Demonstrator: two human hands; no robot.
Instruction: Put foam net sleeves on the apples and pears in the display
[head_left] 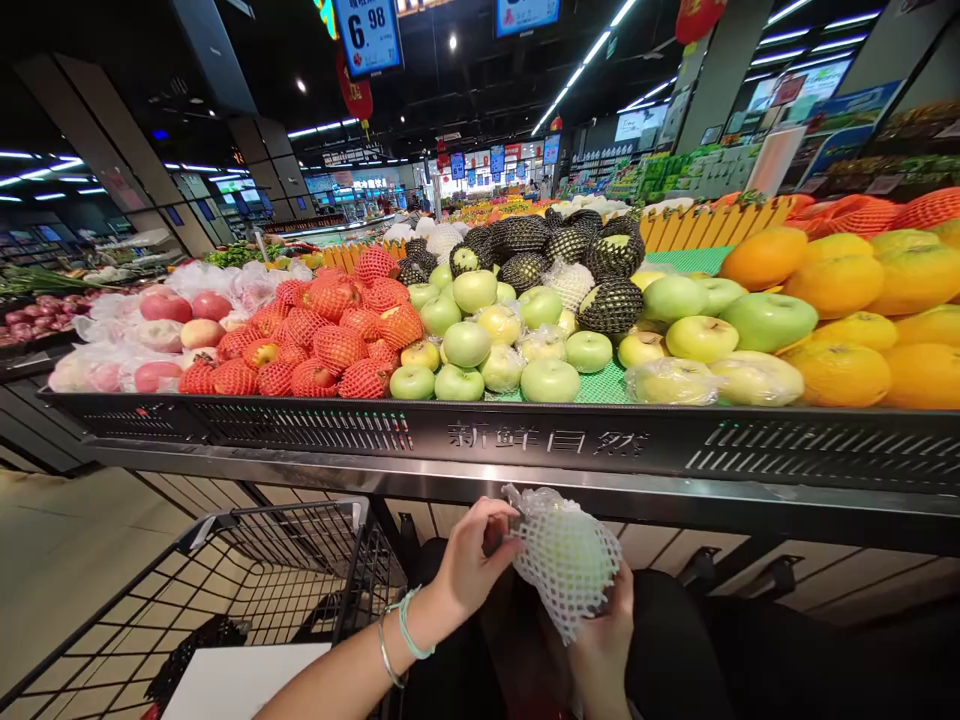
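A pale green round fruit (576, 545) in a white foam net (559, 590) is held up in front of the display's edge. My right hand (604, 640) is wrapped round it from below and the right, its fingers partly hidden behind the fruit. At the upper left of the net, my left hand (480, 555) is closed, thumb and fingers pinching the net's gathered edge, where some clear plastic seems to show. The net covers most of the fruit, so its exact kind cannot be told.
A black display rim (525, 430) runs across, with green apples (466, 343), red-netted fruit (337, 347), black-netted fruit (611, 305) and oranges (836, 375) heaped behind it. A shopping cart (300, 510) stands at lower left, holding a white flat thing (240, 680).
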